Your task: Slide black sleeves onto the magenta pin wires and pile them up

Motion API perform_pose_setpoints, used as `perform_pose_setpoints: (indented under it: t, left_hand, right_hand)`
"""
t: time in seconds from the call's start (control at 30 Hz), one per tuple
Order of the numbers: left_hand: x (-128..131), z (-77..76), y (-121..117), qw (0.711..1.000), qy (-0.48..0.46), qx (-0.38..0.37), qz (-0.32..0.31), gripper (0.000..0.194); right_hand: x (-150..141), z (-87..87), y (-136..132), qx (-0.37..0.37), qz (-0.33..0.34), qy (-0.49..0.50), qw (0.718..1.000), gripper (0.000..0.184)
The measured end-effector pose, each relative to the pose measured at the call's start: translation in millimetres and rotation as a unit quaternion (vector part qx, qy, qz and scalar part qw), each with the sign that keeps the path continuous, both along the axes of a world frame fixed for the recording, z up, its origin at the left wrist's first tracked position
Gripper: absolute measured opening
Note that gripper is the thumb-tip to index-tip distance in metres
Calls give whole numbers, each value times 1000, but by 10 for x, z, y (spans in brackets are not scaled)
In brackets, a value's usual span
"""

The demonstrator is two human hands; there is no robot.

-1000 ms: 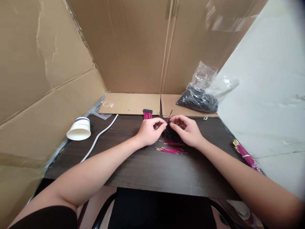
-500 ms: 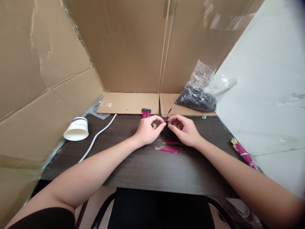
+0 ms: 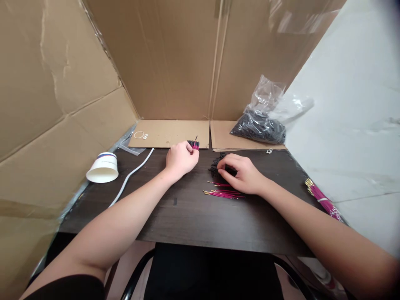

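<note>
My left hand (image 3: 183, 158) is closed at the back of the dark table, its fingers round a thin magenta wire whose black-sleeved tip (image 3: 196, 138) sticks up. It is right at a bundle of magenta wires with black sleeved ends (image 3: 194, 144), partly hidden by the hand. My right hand (image 3: 242, 173) is curled over a pile of small black sleeves (image 3: 215, 161), thumb and forefinger close together; whatever is between them is too small to make out. Just in front of it lie several loose magenta wires with gold tips (image 3: 223, 194).
A clear bag of black pieces (image 3: 259, 127) rests on cardboard at the back right. A tied bundle of magenta wires (image 3: 323, 200) lies by the right wall. On the left are a tipped paper cup (image 3: 103, 168) and a white cable (image 3: 129, 175). Cardboard walls (image 3: 168, 62) enclose the back.
My left hand has moved left from beside my right hand to the wire bundle, carrying the black-tipped wire. My right hand stays near the black pile, fingers slightly lower.
</note>
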State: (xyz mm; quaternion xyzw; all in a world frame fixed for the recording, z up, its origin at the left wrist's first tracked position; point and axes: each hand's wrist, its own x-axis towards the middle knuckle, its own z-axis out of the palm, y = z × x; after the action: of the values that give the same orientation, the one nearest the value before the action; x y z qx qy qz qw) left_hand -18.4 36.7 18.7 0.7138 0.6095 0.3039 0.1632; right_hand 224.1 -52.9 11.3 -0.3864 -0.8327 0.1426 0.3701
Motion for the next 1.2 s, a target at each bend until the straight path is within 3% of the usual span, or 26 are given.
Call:
perform_pose_setpoints:
  t: [0.3, 1.03, 1.13, 1.2]
  left_hand:
    - [5, 0, -9, 997, 77, -8, 1, 22]
    - [4, -13, 12, 996, 91, -2, -5, 25]
    - [16, -12, -27, 997, 67, 26, -40, 16]
    - [29, -25, -62, 990, 48, 66, -113, 10]
  right_hand:
    - [-20, 104, -105, -66, 95, -110, 987, 8]
    - [-36, 54, -109, -62, 85, -146, 984, 15]
    - [-47, 69, -126, -68, 80, -158, 982, 12]
    - [-57, 94, -139, -65, 80, -165, 981, 12]
